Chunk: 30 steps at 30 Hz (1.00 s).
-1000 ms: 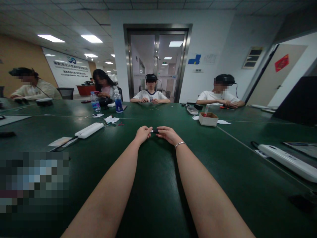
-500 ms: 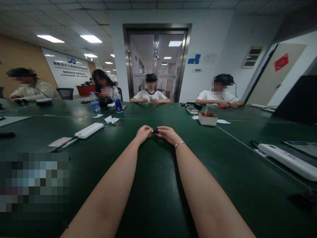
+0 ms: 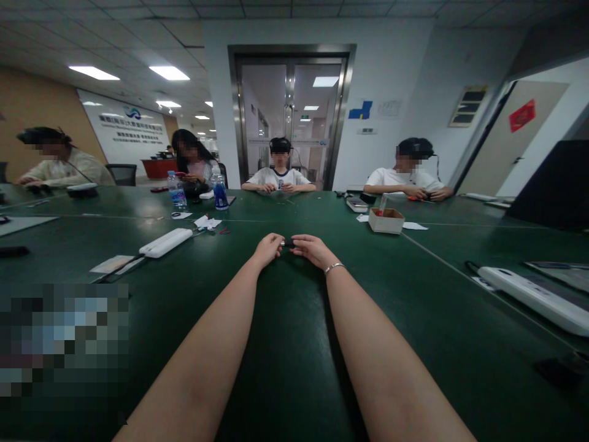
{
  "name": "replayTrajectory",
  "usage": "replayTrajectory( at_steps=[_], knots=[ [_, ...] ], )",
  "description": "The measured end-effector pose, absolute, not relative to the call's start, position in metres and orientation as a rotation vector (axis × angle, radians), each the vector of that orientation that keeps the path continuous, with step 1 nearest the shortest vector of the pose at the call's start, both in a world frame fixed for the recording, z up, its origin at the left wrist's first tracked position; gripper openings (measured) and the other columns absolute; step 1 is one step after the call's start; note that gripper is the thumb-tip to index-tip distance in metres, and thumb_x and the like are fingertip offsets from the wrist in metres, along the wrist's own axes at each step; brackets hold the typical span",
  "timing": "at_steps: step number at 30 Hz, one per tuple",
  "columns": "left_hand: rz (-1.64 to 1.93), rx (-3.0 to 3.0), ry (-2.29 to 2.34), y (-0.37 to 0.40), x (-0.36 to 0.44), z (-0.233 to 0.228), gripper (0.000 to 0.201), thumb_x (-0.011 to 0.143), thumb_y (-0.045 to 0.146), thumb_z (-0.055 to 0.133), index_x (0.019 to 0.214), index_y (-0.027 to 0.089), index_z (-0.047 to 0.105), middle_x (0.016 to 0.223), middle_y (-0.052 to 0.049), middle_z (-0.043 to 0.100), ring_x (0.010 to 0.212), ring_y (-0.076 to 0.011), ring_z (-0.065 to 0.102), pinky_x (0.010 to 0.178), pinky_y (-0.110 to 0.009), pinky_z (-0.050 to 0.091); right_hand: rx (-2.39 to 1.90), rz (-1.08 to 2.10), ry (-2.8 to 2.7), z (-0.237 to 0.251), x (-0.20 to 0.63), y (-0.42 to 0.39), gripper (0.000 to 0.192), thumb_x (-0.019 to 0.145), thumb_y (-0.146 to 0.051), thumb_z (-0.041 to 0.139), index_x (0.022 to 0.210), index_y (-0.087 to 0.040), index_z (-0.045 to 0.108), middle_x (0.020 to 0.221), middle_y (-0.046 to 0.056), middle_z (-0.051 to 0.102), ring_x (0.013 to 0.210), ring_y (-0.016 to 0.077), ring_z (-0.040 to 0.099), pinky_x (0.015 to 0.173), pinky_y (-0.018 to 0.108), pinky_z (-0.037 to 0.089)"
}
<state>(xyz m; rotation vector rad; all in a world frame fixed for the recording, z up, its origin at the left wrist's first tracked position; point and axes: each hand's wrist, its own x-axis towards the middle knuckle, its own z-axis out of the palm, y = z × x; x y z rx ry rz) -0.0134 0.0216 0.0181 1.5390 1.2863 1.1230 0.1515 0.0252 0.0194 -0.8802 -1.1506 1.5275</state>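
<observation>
Both forearms run out flat over the green table (image 3: 285, 368), converging toward the middle. Bracelet (image 3: 334, 267) sits on the right wrist.

Left hand (image 3: 267, 248) and right hand (image 3: 310, 248) meet fingertip to fingertip around a small dark object (image 3: 288, 244). It sits right in the gap between them, held just above or on the tabletop; can't tell which from this angle. Long axis looks roughly left-right, so each hand takes one end. Neither hand is nearer; the thing is centred, pinched from both sides. Left fingers curled shut on its left end, right thumb and fingers closed on its right end. Too small and dark to say what it is, possibly a clip or connector.

Further out on the left: a white power strip (image 3: 165, 241) with a paper slip (image 3: 111, 263) near it, then scraps of paper (image 3: 207, 221) and two water bottles (image 3: 176, 189).

Further out on the right: an open cardboard box (image 3: 386, 220), well apart from the hands, and another white power strip (image 3: 534, 299) along the right edge.

Far side: four other people seated, each busy with their own hands. Glass door (image 3: 291, 116) behind them.
</observation>
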Motion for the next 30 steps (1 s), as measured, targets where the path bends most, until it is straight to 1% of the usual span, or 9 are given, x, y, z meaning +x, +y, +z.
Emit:
replayTrajectory(
  at_steps=[3, 7, 11, 14, 16, 18, 22, 26, 30],
  knots=[
    [1.128, 1.538, 1.29, 0.018, -0.013, 0.02, 0.018, 0.083, 0.024, 0.045, 0.094, 0.015, 0.056, 0.07, 0.0, 0.053, 0.045, -0.0062, 0.047, 0.04, -0.018, 0.033, -0.878, 1.527, -1.152, 0.02, 0.151, 0.025, 0.015, 0.079, 0.002, 0.056, 0.087, -0.009, 0.062, 0.077, 0.008, 0.066, 0.061, 0.0129, 0.066, 0.054, 0.019, 0.055],
    [1.118, 1.549, 1.255, 0.019, -0.014, 0.019, 0.026, 0.087, 0.028, 0.036, 0.094, 0.013, 0.056, 0.059, 0.002, 0.048, 0.038, -0.0055, 0.038, 0.037, -0.018, 0.029, -0.893, 1.524, -1.152, 0.021, 0.151, 0.023, 0.014, 0.079, 0.002, 0.055, 0.086, -0.009, 0.061, 0.075, 0.007, 0.066, 0.06, 0.0128, 0.066, 0.053, 0.018, 0.055],
    [1.117, 1.558, 1.274, 0.024, -0.015, 0.014, 0.022, 0.084, 0.024, 0.042, 0.098, 0.014, 0.055, 0.067, 0.0, 0.052, 0.043, -0.006, 0.044, 0.038, -0.017, 0.032, -0.889, 1.518, -1.148, 0.022, 0.15, 0.022, 0.015, 0.079, 0.002, 0.054, 0.086, -0.008, 0.062, 0.076, 0.008, 0.066, 0.059, 0.0123, 0.066, 0.054, 0.018, 0.055],
    [1.088, 1.574, 1.249, 0.027, -0.015, 0.011, 0.028, 0.087, 0.03, 0.036, 0.099, 0.013, 0.056, 0.06, 0.002, 0.049, 0.038, -0.0056, 0.039, 0.036, -0.017, 0.03, -0.879, 1.528, -1.147, 0.022, 0.15, 0.022, 0.016, 0.079, 0.003, 0.054, 0.086, -0.008, 0.062, 0.078, 0.008, 0.066, 0.059, 0.012, 0.066, 0.055, 0.019, 0.055],
    [1.086, 1.589, 1.246, 0.028, -0.015, 0.01, 0.027, 0.086, 0.029, 0.038, 0.1, 0.014, 0.056, 0.058, 0.003, 0.047, 0.039, -0.0054, 0.038, 0.036, -0.017, 0.03, -0.882, 1.53, -1.144, 0.021, 0.15, 0.022, 0.016, 0.079, 0.003, 0.054, 0.086, -0.009, 0.062, 0.077, 0.007, 0.066, 0.059, 0.0122, 0.066, 0.055, 0.019, 0.055],
    [1.097, 1.585, 1.246, 0.028, -0.016, 0.01, 0.025, 0.084, 0.026, 0.042, 0.101, 0.015, 0.056, 0.061, 0.003, 0.049, 0.041, -0.0055, 0.04, 0.037, -0.017, 0.031, -0.881, 1.53, -1.142, 0.021, 0.15, 0.023, 0.015, 0.079, 0.003, 0.055, 0.085, -0.009, 0.062, 0.076, 0.007, 0.066, 0.06, 0.0123, 0.066, 0.055, 0.018, 0.054],
    [1.087, 1.595, 1.216, 0.027, -0.016, 0.011, 0.031, 0.087, 0.03, 0.034, 0.1, 0.013, 0.057, 0.057, 0.003, 0.047, 0.039, -0.0066, 0.037, 0.037, -0.018, 0.029, -0.879, 1.531, -1.149, 0.021, 0.15, 0.023, 0.014, 0.079, 0.002, 0.056, 0.085, -0.009, 0.062, 0.076, 0.007, 0.066, 0.06, 0.0122, 0.065, 0.056, 0.019, 0.055],
    [1.107, 1.59, 1.252, 0.025, -0.016, 0.012, 0.027, 0.084, 0.025, 0.04, 0.103, 0.014, 0.056, 0.062, 0.002, 0.05, 0.042, -0.0062, 0.039, 0.038, -0.017, 0.031, -0.884, 1.523, -1.144, 0.02, 0.15, 0.023, 0.015, 0.079, 0.002, 0.055, 0.085, -0.009, 0.062, 0.076, 0.007, 0.066, 0.06, 0.0116, 0.065, 0.056, 0.019, 0.055],
    [1.102, 1.599, 1.253, 0.024, -0.016, 0.014, 0.032, 0.088, 0.029, 0.032, 0.101, 0.013, 0.057, 0.056, 0.002, 0.046, 0.039, -0.0067, 0.036, 0.038, -0.018, 0.031, -0.887, 1.534, -1.137, 0.02, 0.151, 0.024, 0.015, 0.079, 0.002, 0.055, 0.087, -0.009, 0.062, 0.077, 0.008, 0.066, 0.06, 0.0119, 0.065, 0.055, 0.019, 0.055]
  ],
)
